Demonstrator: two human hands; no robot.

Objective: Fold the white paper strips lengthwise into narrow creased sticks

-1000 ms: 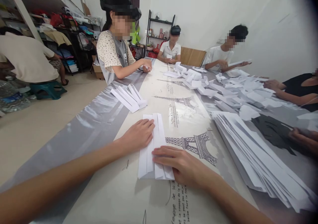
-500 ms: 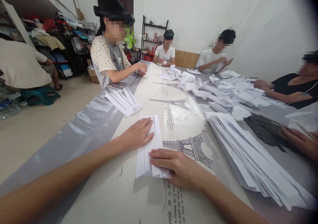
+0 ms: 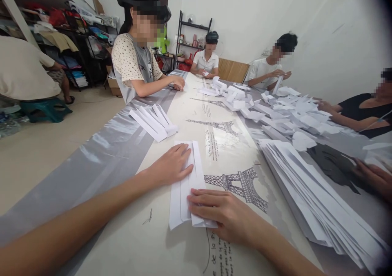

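Observation:
A white folded paper (image 3: 184, 200) with long lengthwise creases lies on the printed tablecloth (image 3: 137, 227) in front of me. My left hand (image 3: 171, 163) rests flat across its far part, the fingers stretched out and the thumb a little apart. On the near right part of the same paper lies my right hand (image 3: 222, 212), fingers extended and pressing on the folded edge; its thumb is mostly hidden. Several folded white strips (image 3: 151, 123) sit beyond my left hand, near the left side of the table.
A thick stack of white papers (image 3: 309, 190) lies to the right. Behind it spreads a heap of folded papers (image 3: 275, 108). People sit or stand around the table, some holding paper. A green stool (image 3: 45, 109) and loaded shelves (image 3: 82, 43) are at the left.
The view has shifted slightly. Both hands stay on the paper, with barely any movement over it. A person at the back right now holds a paper more upright.

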